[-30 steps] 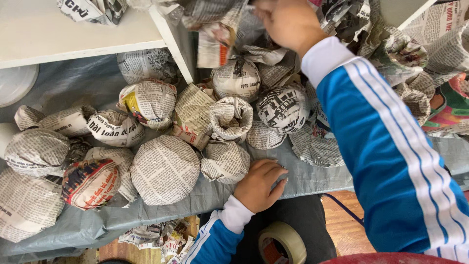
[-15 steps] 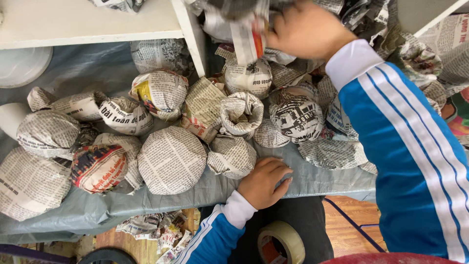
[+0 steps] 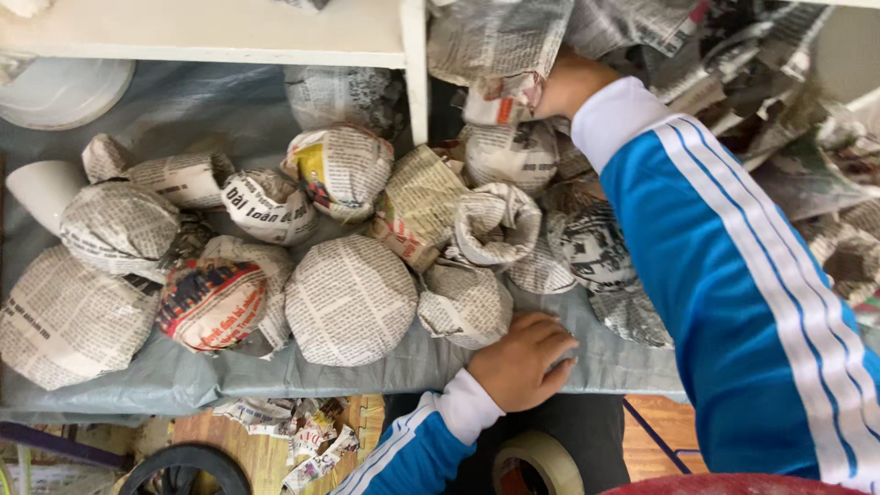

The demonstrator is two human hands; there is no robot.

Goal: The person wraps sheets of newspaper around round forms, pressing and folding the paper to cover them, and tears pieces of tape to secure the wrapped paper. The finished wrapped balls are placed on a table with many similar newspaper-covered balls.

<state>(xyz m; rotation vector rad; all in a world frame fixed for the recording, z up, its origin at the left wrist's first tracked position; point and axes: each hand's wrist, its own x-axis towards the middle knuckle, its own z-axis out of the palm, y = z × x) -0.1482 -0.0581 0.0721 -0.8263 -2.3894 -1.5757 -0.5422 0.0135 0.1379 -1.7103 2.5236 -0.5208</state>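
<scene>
The worktop (image 3: 110,394), draped in a grey sheet, carried a crowd of newspaper-wrapped bundles, with a white shelf (image 3: 275,37) standing over its far side. The blue sleeve (image 3: 733,302) with white stripes crossed the right of the view and reached up past the shelf's upright. The largest bundles sat to the left: a flat one (image 3: 69,316) at the edge, a round one (image 3: 348,298) in the middle, and a red-printed one (image 3: 213,302) between them. A smaller, loosely wrapped bundle (image 3: 463,302) lay just beside the left hand (image 3: 522,362), which rested flat on the sheet at the near edge, fingers spread a little and holding nothing. The right hand (image 3: 568,87) was up high, closed around a wrapped packet (image 3: 500,82) lifted clear of the pile; its fingers were hidden behind the paper, so how firm the hold was could not be told. A tape roll (image 3: 541,463) lay below the edge.

The risks seemed plain: the packet's paper looked loose and might slip open, and the sleeve passing low over the heap could knock a bundle toward the near edge, where nothing would stop it rolling off.
</scene>
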